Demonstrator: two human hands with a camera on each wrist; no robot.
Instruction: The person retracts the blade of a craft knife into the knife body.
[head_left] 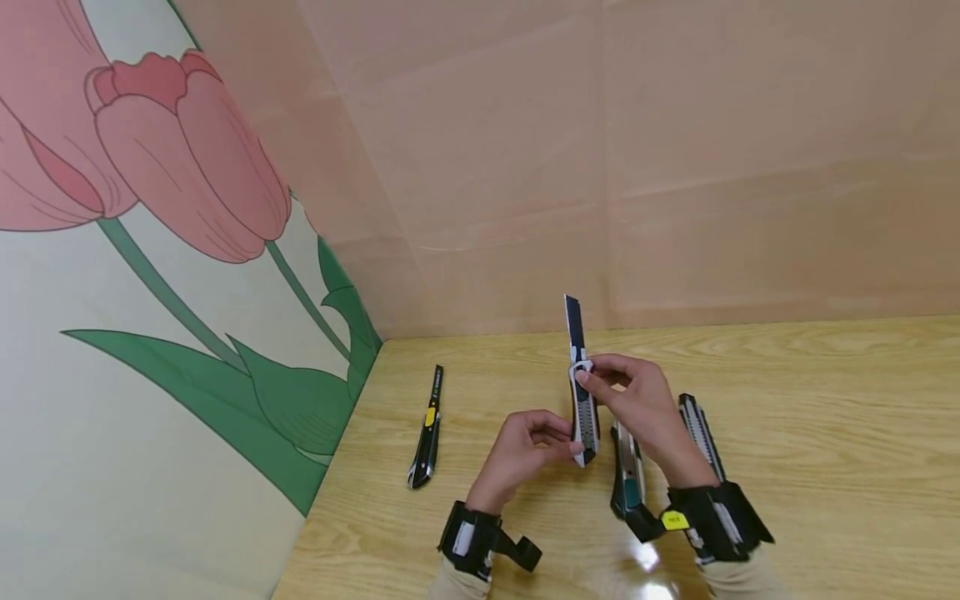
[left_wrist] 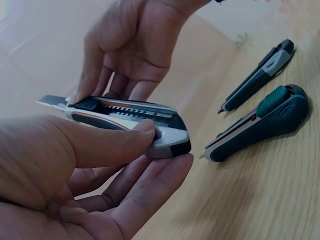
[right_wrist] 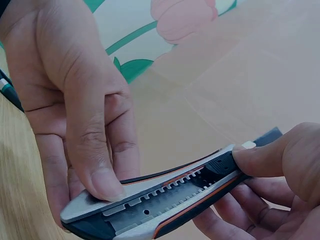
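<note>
A snap-off utility knife (head_left: 583, 412) with grey-white sides, black parts and orange trim is held upright above the table, its blade (head_left: 574, 321) extended. My left hand (head_left: 525, 450) pinches its tail end between thumb and fingers. Near the blade end, my right hand (head_left: 645, 408) grips the knife, with the thumb on the black slider (right_wrist: 220, 165). In the right wrist view the toothed blade channel faces up. Two other cutters lie near my right hand: one dark green and teal (head_left: 628, 475), the other black and grey (head_left: 699, 429), partly hidden by the wrist.
A black cutter with a yellow slider (head_left: 429, 429) lies at the left of the wood-grain table (head_left: 840, 433). Behind the table stands a pinkish-tan covering (head_left: 480, 167). A tulip-patterned panel (head_left: 172, 433) borders the left side.
</note>
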